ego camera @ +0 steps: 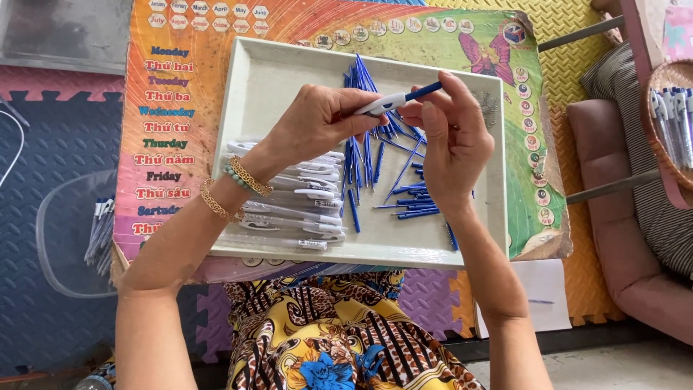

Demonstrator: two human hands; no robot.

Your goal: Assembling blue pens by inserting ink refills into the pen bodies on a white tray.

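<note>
My left hand (321,123) grips a white pen barrel (381,105) over a shallow white tray (263,79). My right hand (451,137) pinches the blue refill (424,90) that sticks out of the barrel's right end. Under my left wrist, a row of white pen barrels (299,206) lies on the tray's left side. Several loose blue refills (375,155) are scattered across the tray's middle and right. Gold bangles and a bead bracelet circle my left wrist.
The tray rests on a colourful printed board (170,137) across my lap. A clear bag of pens (97,231) lies on the dark foam mat at left. At the right edge, a woven basket with pens (671,119) sits beside a pink cushion (621,238).
</note>
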